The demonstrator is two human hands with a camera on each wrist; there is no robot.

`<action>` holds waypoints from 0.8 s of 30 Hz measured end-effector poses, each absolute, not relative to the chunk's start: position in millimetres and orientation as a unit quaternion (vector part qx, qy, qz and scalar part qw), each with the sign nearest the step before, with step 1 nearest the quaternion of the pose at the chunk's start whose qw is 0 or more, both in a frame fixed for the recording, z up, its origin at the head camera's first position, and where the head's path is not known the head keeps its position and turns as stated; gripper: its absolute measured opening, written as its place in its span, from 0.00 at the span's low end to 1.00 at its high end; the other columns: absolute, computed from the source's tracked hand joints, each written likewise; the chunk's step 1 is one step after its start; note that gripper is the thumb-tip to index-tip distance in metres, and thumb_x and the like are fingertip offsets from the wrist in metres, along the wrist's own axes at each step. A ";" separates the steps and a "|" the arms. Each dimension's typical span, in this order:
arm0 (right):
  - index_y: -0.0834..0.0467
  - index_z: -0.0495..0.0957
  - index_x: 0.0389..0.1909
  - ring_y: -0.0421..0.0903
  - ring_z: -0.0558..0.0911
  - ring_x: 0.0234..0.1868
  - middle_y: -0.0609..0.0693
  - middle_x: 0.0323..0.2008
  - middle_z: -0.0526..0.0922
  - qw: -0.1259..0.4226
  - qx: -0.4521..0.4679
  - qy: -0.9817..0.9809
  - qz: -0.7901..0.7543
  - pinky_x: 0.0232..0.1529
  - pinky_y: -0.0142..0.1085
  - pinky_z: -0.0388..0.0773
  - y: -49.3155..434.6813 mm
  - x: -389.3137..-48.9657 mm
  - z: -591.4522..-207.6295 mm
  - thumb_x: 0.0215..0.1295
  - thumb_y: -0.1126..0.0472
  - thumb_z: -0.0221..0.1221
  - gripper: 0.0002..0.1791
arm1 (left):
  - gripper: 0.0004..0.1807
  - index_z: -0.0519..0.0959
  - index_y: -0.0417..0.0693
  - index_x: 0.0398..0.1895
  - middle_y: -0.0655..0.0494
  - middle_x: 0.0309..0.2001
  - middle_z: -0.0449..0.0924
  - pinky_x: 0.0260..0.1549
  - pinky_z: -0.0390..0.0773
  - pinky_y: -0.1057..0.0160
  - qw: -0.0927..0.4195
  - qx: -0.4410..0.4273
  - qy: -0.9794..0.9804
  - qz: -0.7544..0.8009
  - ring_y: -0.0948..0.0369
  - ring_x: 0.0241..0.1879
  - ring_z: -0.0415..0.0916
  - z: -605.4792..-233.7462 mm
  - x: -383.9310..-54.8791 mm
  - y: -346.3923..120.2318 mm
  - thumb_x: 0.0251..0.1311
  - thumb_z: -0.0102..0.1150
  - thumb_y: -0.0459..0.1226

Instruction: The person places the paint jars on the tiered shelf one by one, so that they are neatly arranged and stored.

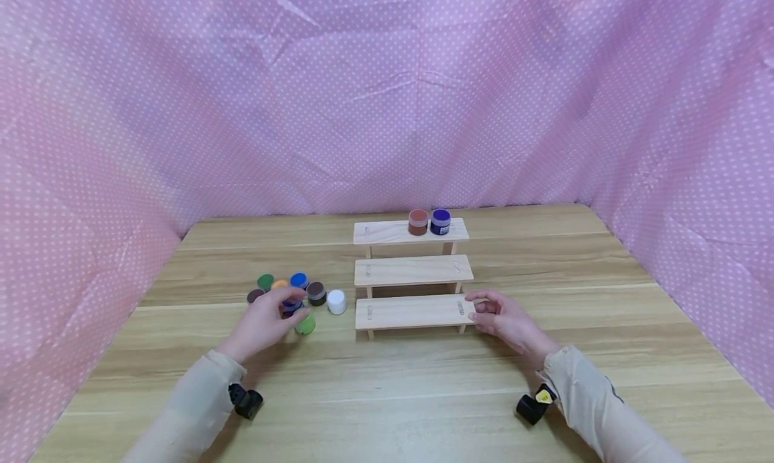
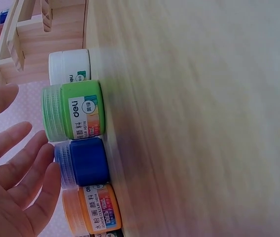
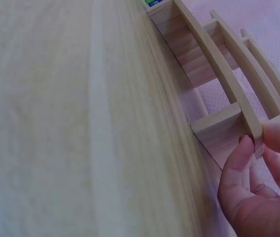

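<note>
My left hand (image 1: 261,323) hovers over a cluster of paint jars, its thumb and fingers spread apart with nothing gripped. In the left wrist view the fingers are close to the lids of a light green jar (image 2: 85,109) and a dark blue jar (image 2: 90,162); whether they touch is unclear. Beside them are an orange jar (image 2: 98,210) and a white jar (image 1: 336,303). My right hand (image 1: 506,320) pinches the right end of the lowest board of a three-step wooden rack (image 1: 414,313) between thumb and fingers.
On the rack's top step, towards its right, stand a reddish-brown jar (image 1: 418,222) and a dark blue-violet jar (image 1: 441,222). Further jars in the cluster include a green one (image 1: 265,282), a bright blue one (image 1: 299,280) and a dark brown one (image 1: 316,293). Pink dotted cloth (image 1: 387,100) surrounds the wooden table (image 1: 387,396).
</note>
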State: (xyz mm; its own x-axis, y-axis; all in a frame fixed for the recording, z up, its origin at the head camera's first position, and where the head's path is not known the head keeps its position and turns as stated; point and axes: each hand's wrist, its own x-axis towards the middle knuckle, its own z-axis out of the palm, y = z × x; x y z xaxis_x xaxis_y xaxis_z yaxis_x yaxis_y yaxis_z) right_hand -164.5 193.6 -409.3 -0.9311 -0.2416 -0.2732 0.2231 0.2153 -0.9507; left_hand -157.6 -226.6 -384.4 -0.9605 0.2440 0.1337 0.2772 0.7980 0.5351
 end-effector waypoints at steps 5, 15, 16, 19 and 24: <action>0.68 0.64 0.58 0.40 0.75 0.37 0.51 0.40 0.74 0.184 0.003 0.755 -0.629 0.38 0.29 0.79 192.0 -164.4 -409.5 0.60 0.71 0.55 0.24 | 0.18 0.77 0.41 0.49 0.46 0.47 0.80 0.45 0.79 0.51 0.017 -0.143 -0.947 -0.287 0.53 0.45 0.78 -383.3 -156.6 -227.1 0.57 0.61 0.39; 0.69 0.63 0.58 0.40 0.75 0.36 0.50 0.39 0.74 0.185 -0.002 0.751 -0.633 0.37 0.29 0.79 192.6 -163.7 -408.2 0.60 0.71 0.54 0.24 | 0.18 0.77 0.41 0.48 0.48 0.46 0.80 0.43 0.80 0.55 -0.010 -0.153 -0.944 -0.292 0.54 0.45 0.78 -383.8 -155.9 -226.7 0.56 0.63 0.38; 0.69 0.63 0.58 0.40 0.76 0.36 0.50 0.39 0.74 0.185 -0.001 0.750 -0.636 0.37 0.29 0.79 192.3 -163.7 -408.2 0.60 0.71 0.54 0.24 | 0.18 0.77 0.41 0.48 0.48 0.46 0.81 0.42 0.80 0.56 -0.009 -0.154 -0.944 -0.292 0.54 0.44 0.78 -383.8 -155.9 -226.6 0.55 0.63 0.38; 0.70 0.62 0.58 0.40 0.76 0.36 0.50 0.39 0.74 0.184 -0.004 0.749 -0.636 0.37 0.29 0.79 192.1 -163.6 -408.4 0.60 0.71 0.54 0.25 | 0.18 0.77 0.41 0.48 0.48 0.46 0.81 0.42 0.80 0.56 -0.007 -0.157 -0.943 -0.292 0.54 0.44 0.78 -383.6 -155.8 -226.2 0.55 0.63 0.38; 0.69 0.62 0.58 0.39 0.76 0.36 0.50 0.39 0.74 0.183 -0.002 0.747 -0.639 0.37 0.28 0.79 192.6 -163.5 -409.5 0.60 0.72 0.54 0.24 | 0.17 0.77 0.40 0.47 0.48 0.46 0.81 0.42 0.80 0.56 -0.005 -0.162 -0.944 -0.288 0.55 0.44 0.78 -383.7 -155.2 -226.0 0.54 0.64 0.36</action>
